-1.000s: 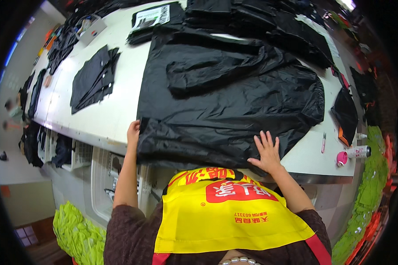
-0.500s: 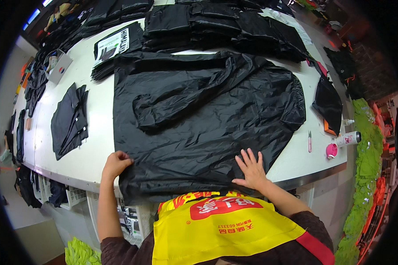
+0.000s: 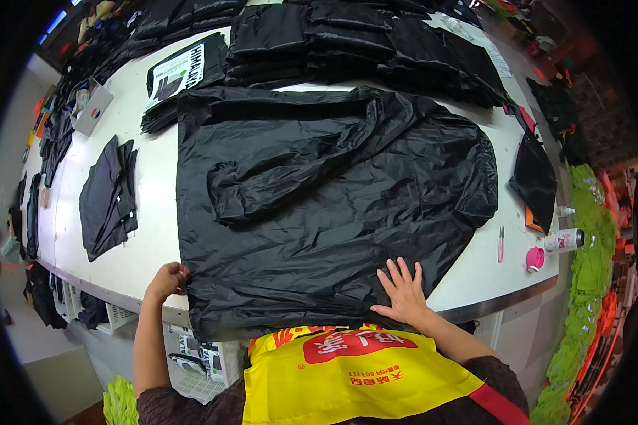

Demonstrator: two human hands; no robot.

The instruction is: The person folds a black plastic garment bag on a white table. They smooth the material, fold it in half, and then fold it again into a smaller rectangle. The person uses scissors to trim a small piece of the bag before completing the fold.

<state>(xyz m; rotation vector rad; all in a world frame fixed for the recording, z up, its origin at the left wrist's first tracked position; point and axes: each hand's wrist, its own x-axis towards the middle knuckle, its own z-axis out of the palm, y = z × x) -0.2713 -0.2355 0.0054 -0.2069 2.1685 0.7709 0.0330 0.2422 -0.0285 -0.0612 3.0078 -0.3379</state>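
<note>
A thin, shiny black jacket (image 3: 298, 241) lies spread over the white table, creased, with a sleeve (image 3: 290, 173) folded across its body. Its gathered end is at the right, and its near edge hangs over the table's front edge by my apron. My left hand (image 3: 166, 280) is at the jacket's left edge near the table front, fingers closed in a pinch on the cloth. Flat on the near right part of the jacket rests my right hand (image 3: 405, 292), fingers spread, holding nothing.
Stacks of folded black garments (image 3: 347, 42) line the back, beside a packaged pile (image 3: 181, 74). Dark cloth pieces (image 3: 110, 198) lie at left, near a white box (image 3: 92, 110). At right are snips (image 3: 501, 244), a pink cap (image 3: 535, 259), a bottle (image 3: 564, 240) and a black pouch-like piece (image 3: 534, 180).
My left hand has moved left, from over the cloth to the jacket's left edge. My right hand stays flat in nearly the same spot. The whole view has shifted slightly.
</note>
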